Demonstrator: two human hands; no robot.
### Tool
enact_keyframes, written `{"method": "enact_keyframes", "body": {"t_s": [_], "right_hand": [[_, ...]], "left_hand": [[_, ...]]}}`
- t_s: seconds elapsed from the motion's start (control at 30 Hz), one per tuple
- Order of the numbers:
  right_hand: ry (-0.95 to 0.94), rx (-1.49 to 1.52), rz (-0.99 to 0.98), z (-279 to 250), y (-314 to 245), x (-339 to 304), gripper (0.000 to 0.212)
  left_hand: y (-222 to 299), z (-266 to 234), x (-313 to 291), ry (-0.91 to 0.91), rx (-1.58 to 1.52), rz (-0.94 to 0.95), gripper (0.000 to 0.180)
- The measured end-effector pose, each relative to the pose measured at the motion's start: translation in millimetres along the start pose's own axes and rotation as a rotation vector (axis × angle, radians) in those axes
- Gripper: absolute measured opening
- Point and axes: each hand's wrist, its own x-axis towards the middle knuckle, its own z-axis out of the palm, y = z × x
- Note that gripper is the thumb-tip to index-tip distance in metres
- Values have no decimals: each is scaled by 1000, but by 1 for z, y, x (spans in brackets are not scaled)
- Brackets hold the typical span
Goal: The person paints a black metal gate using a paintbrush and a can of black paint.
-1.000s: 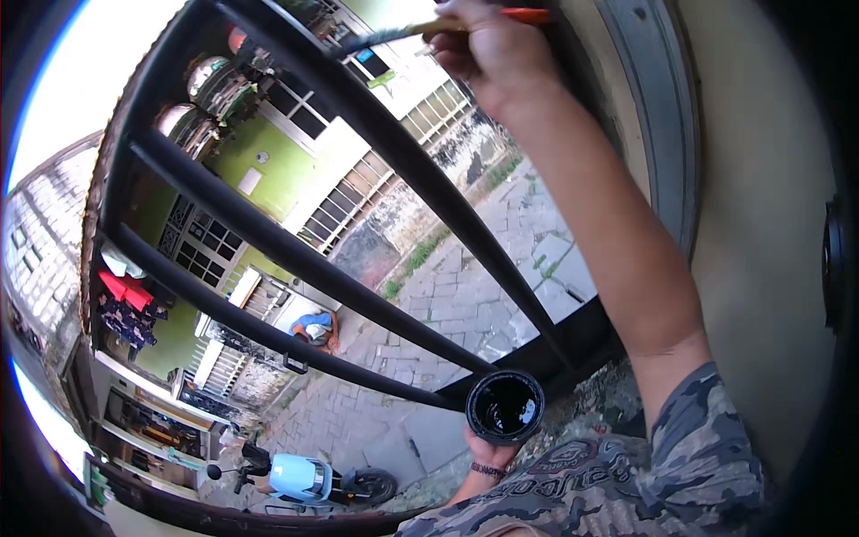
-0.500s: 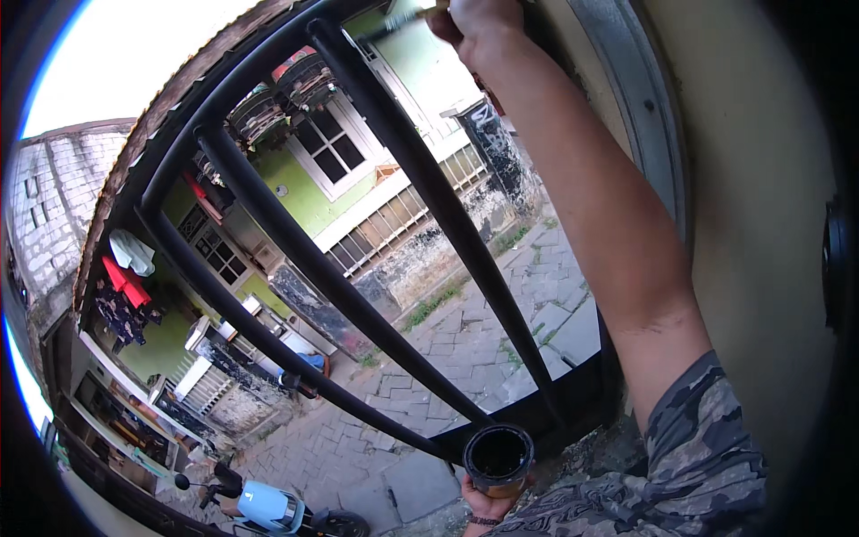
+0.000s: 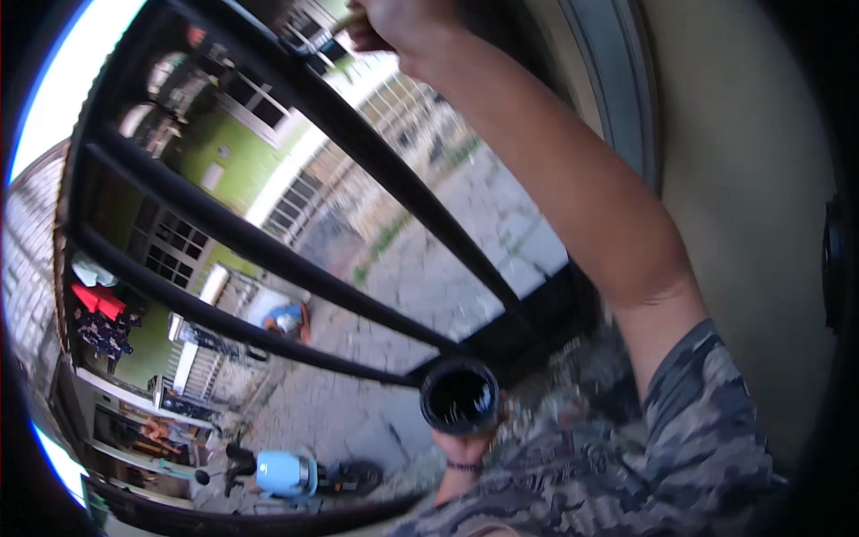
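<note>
My right hand, raised at the top of the view, is closed around the handle of a paintbrush. The brush's dark end is against or very near the upper part of the right-hand black bar; blur hides whether they touch. Low in the view, my left hand holds a round can from beneath, its mouth facing me. Dark, shiny paint lies inside the can, with light glinting off it. A bracelet circles my left wrist.
Two more black bars slope down to a dark lower rail. A cream wall and a grey frame stand close on the right. Beyond the bars are a paved lane, a light-blue scooter, a crouching person and green houses.
The view has shifted and tilted. My right hand and the brush have come to the right-hand bar from higher up. The can appears higher and further left, its mouth turned more toward me.
</note>
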Motion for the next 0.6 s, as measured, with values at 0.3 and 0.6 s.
{"method": "enact_keyframes", "body": {"t_s": [0.3,0.6], "right_hand": [[183,139,244,-236,177,-157,17],[274,151,542,-272,218,-211,15]], "left_hand": [[-7,-50,65,253,582,-266,60],[8,-46,72,304,29,-525,54]]}}
